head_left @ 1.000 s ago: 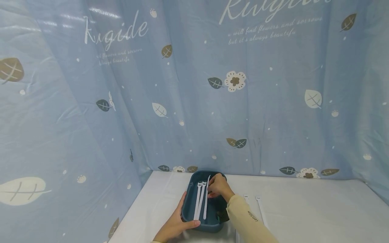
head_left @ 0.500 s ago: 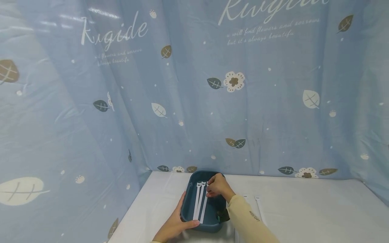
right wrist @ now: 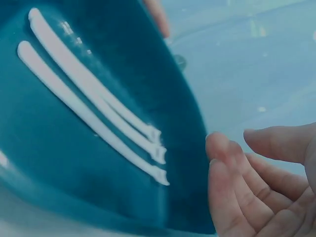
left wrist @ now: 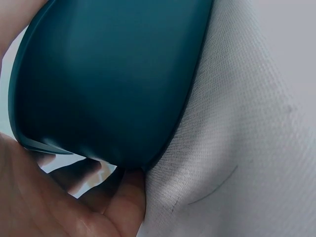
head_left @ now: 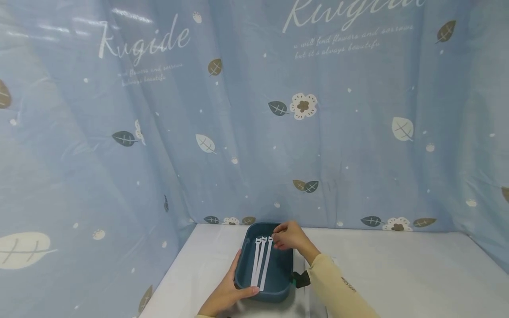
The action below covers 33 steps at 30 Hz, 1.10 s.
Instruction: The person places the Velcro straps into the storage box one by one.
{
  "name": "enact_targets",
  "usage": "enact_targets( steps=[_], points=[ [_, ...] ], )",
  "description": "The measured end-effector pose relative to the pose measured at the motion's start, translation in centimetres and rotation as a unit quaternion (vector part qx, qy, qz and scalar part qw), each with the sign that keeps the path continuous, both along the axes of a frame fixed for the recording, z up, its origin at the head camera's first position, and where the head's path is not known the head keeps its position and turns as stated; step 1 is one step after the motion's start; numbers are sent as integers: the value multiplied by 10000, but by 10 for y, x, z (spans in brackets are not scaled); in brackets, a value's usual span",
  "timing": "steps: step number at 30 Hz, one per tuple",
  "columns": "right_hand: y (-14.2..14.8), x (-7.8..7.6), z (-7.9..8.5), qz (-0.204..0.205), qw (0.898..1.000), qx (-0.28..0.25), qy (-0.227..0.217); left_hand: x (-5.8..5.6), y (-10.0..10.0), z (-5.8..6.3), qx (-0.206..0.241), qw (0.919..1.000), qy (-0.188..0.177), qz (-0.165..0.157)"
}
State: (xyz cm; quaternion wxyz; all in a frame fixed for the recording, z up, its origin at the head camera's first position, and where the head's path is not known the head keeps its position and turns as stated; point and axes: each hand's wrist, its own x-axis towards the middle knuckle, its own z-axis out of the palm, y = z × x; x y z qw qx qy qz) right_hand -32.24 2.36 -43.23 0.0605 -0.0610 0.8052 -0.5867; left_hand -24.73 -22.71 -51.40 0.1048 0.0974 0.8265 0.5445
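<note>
Three white strap-like ties, each with a slotted head, lie side by side in a dark blue-green plastic box (head_left: 274, 297). In the right wrist view the nearest tie (right wrist: 84, 111) lies slightly apart from the other two, whose tails are close together. My left hand (head_left: 229, 288) grips the box at its near left corner, thumb over the front rim and fingers along the left side. Over the box's far right rim is my right hand (head_left: 292, 237), fingers relaxed and holding nothing, close to the ties' heads.
The box stands on a white cloth-covered table (head_left: 397, 269). A further white strip (head_left: 307, 293) lies on the cloth right of the box, partly hidden by the right sleeve (head_left: 342, 287). A blue patterned curtain (head_left: 238, 110) hangs behind and at the left.
My right hand has set the third tie down beside the other two, let it go and lifted away slightly to the right. The left hand stays on the box.
</note>
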Motion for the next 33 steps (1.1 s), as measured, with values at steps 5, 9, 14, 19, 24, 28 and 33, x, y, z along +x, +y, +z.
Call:
enact_targets(
  steps=[5,9,14,19,24,28,33],
  points=[
    [13,8,15,-24,9999,27,149,-1,-1,0,58,10000,4,-17],
    [27,14,25,53,9992,2,390,-2,-1,-2,23,10000,-27,11],
    [47,24,34,88,9975,48,698,-3,-1,-3,-40,9999,-84,56],
    [66,35,39,-94,9954,211,930,-2,0,-1,-103,9999,-70,101],
    [85,44,39,-318,9938,347,1003,0,0,0,-136,9998,-23,154],
    [98,51,37,-507,9931,368,989,0,0,0,-130,9998,11,155],
    [113,58,31,-723,9918,471,942,0,0,-1,-133,9998,27,111]
  ],
)
